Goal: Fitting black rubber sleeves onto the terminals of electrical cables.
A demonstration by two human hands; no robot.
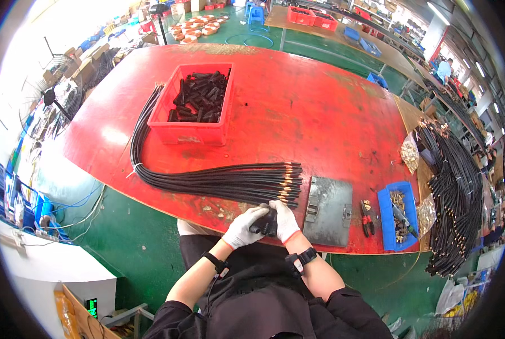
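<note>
My left hand (245, 228) and my right hand (285, 220), both in white gloves, are closed together at the table's near edge. Between them they hold black tubular pieces (268, 221), which look like rubber sleeves; the fingers partly hide them. Just beyond my hands lies a bundle of black cables (224, 179) with copper-coloured ends pointing right. The bundle bends away at the left, where a white tie binds it, and runs along a red bin (187, 135). Similar black pieces (201, 93) fill that bin.
Right of my hands lie a dark metal plate (328, 212), red-handled pliers (367, 219) and a blue tray (386, 220) of small brass-coloured parts. More black cables (456, 192) hang over the right side. A fan (50, 97) stands at left; a person (444, 70) is far right.
</note>
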